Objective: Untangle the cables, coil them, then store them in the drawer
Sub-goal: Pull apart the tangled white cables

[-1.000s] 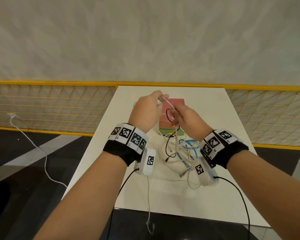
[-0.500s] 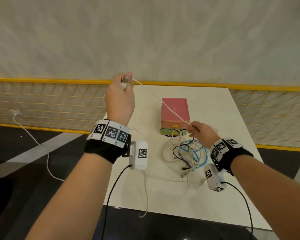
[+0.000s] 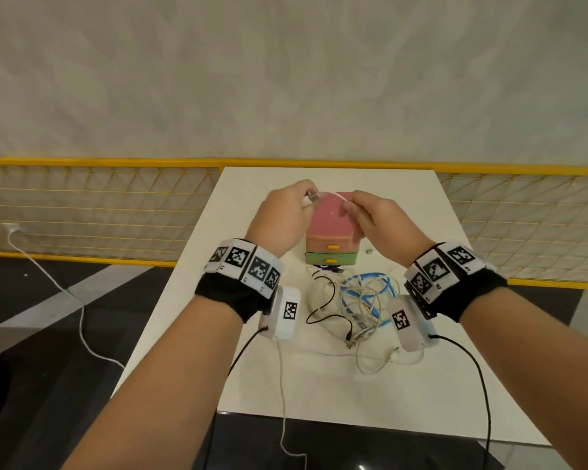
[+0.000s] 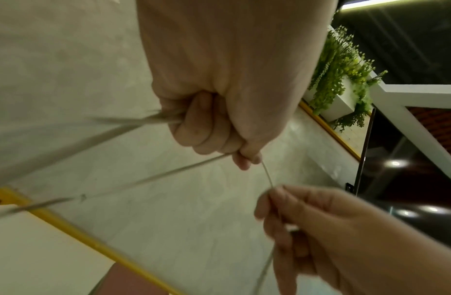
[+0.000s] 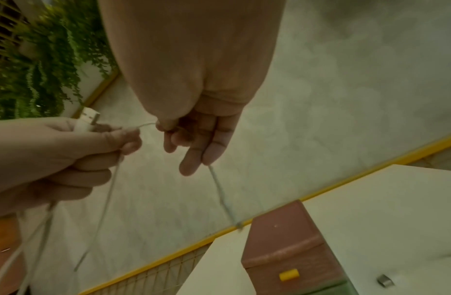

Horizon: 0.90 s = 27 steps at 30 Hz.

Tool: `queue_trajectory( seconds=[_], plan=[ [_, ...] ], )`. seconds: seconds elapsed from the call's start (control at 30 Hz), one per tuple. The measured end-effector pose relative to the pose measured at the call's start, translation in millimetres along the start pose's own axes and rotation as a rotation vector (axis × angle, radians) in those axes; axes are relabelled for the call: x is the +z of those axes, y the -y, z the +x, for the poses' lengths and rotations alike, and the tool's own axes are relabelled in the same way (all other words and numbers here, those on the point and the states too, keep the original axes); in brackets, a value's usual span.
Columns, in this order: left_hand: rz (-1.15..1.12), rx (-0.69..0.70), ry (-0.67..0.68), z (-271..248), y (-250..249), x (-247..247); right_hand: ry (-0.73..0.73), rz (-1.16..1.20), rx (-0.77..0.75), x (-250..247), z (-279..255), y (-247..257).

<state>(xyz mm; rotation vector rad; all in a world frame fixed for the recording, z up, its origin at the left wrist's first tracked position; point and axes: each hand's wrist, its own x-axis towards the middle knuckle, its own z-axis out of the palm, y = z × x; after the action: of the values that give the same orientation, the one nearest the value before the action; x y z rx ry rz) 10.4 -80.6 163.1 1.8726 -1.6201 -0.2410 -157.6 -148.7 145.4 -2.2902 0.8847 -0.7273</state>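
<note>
Standing over white table (image 3: 323, 395), coiling first white USB cable (image 4: 267, 175): left hand (image 3: 282, 215) clenching plug and loops, right hand (image 3: 374, 217) pinching the next span. Below, cable tangle (image 3: 357, 303) waiting; stacked drawers (image 3: 331, 242) closed.

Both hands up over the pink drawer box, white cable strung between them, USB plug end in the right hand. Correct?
Not quite: the USB plug is in the left hand, not the right. The right wrist view shows it sticking up from the left hand's grip. The rest holds: in the head view both hands are raised over the pink drawer box, and the right hand pinches the white cable strung between them.
</note>
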Motion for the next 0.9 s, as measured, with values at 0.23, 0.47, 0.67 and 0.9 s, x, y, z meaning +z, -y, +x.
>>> queue_trajectory(
  seconds=[0.23, 0.47, 0.67, 0.9],
  plan=[
    [-0.042, 0.095, 0.116, -16, -5, -21, 0.08, -0.009, -0.058, -7, -16, 20],
    [-0.537, 0.043, 0.09, -46, -5, -36, 0.379, -0.143, -0.053, -29, -57, 70],
    [-0.754, 0.039, 0.151, -59, -25, -47, 0.352, -0.286, -0.199, -25, -65, 81],
    [-0.936, 0.142, 0.266, -70, -49, -52, 0.425, 0.306, -0.033, -6, -67, 98]
  ],
)
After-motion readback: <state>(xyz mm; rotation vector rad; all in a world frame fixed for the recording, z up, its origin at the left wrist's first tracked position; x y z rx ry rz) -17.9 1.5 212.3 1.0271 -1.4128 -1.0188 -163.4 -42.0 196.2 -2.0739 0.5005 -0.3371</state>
